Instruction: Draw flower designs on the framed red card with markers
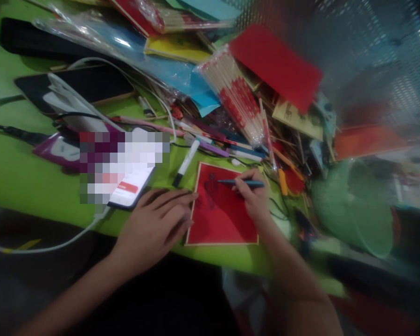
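Note:
My right hand [254, 192] is closed on a slim dark-blue pen [243, 183], its tip pointing left over a red card [227, 221] with a pale border. A dark line drawing [211, 189] shows in the card's upper left part, and the pen tip is close to its right side. Beside the card's left edge lies my left hand [159, 224], fingers stretched out and the fingertips reaching that edge. A lit phone [135, 179], partly pixelated, sits just above and left of it. Between phone and card rests a white marker with a black cap [186, 163].
The green table [7, 172] carries a purple power strip [58, 151] with cables, a dark phone-like slab [105, 84], and a heap of pens. Behind are wrapped wooden sticks [231, 88], a large red sheet [276, 65] and blue paper. A green basket [350, 205] stands at right.

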`<state>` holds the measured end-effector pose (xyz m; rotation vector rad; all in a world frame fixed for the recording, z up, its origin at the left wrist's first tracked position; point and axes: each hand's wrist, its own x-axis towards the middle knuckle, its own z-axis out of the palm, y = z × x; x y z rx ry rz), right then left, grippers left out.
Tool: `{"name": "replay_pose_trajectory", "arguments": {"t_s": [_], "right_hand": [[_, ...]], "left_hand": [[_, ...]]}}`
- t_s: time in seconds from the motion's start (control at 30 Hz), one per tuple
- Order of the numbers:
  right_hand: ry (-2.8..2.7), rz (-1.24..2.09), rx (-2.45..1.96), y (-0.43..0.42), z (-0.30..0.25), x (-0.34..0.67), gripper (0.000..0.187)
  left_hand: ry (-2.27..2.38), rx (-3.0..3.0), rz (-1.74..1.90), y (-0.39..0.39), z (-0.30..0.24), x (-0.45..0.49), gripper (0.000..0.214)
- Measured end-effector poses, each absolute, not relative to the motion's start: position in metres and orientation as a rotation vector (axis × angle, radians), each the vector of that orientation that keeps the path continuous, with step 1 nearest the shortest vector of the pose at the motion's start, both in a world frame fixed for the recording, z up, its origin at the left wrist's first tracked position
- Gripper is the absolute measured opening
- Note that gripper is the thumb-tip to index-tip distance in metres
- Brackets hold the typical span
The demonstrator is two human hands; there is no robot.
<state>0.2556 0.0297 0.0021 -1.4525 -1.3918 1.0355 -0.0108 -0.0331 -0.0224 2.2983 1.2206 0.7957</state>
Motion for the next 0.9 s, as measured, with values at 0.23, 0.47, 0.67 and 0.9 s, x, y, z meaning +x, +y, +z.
{"name": "replay_pose_trajectory", "arguments": {"t_s": [0.23, 0.47, 0.67, 0.9], "right_hand": [[-1.402, 1.024, -1.457, 0.0299, 0.0021, 0.2564, 0.027], [-1.4, 1.034, -1.428, 0.0298, 0.0026, 0.2555, 0.025], [-1.347, 1.052, -1.447, 0.0296, -0.0004, 0.2571, 0.025], [-1.368, 1.066, -1.43, 0.0297, 0.0009, 0.2564, 0.027]], "left_hand": [[1.214, 2.32, 0.792, -0.0336, -0.0215, -0.011, 0.015], [1.212, 2.303, 0.824, -0.0331, -0.0237, -0.0103, 0.014], [1.215, 2.322, 0.818, -0.0331, -0.0227, -0.0109, 0.014], [1.212, 2.349, 0.799, -0.0334, -0.0222, -0.0114, 0.014]]}}
